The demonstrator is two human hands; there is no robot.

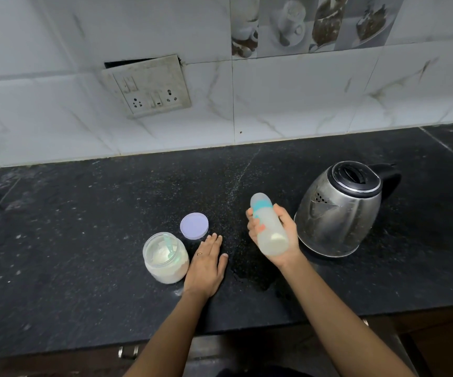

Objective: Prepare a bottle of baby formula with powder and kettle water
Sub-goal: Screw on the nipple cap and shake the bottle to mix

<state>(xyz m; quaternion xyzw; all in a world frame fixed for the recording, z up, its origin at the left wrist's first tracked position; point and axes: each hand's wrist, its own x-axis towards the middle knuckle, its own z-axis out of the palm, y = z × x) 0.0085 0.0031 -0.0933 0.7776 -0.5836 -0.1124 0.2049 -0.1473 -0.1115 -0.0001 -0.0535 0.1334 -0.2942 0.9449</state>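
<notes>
Right hand (pixel 288 229) gripping bottle (pixel 270 227), powder (pixel 167 269) in jar (pixel 147 247)

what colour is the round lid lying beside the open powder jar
Pale lilac; the round plastic lid shows best in the head view.

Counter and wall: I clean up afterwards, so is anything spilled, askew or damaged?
Yes. The switch plate sits crooked, with a dark gap above it. A wet patch lies on the counter right of the left hand, and pale specks dot the counter.
</notes>
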